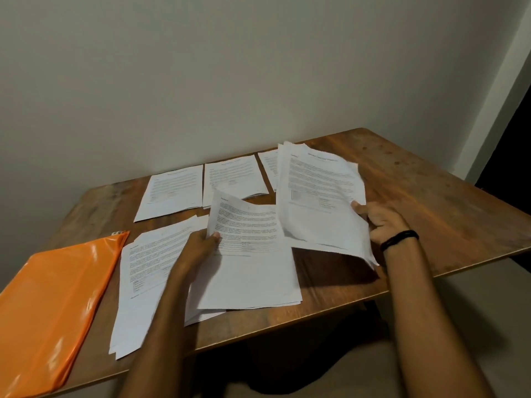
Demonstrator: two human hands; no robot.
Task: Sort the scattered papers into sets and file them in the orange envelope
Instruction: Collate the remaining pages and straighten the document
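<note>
Limp white sheaf (321,196) pinched in right hand (380,222); curled matte sheet (250,262), seemingly pinched too, in left hand (198,247).

Envelope (54,297) lay on table (431,211) at near-left corner. Near-left stack (143,271) sat just right of it, its right side under centre stack (253,271). Behind them ran a row: back-left stack (171,192), back-middle stack (234,179), back-right stack (268,168), last one partly hidden behind raised sheaf (321,193) at right.
</note>
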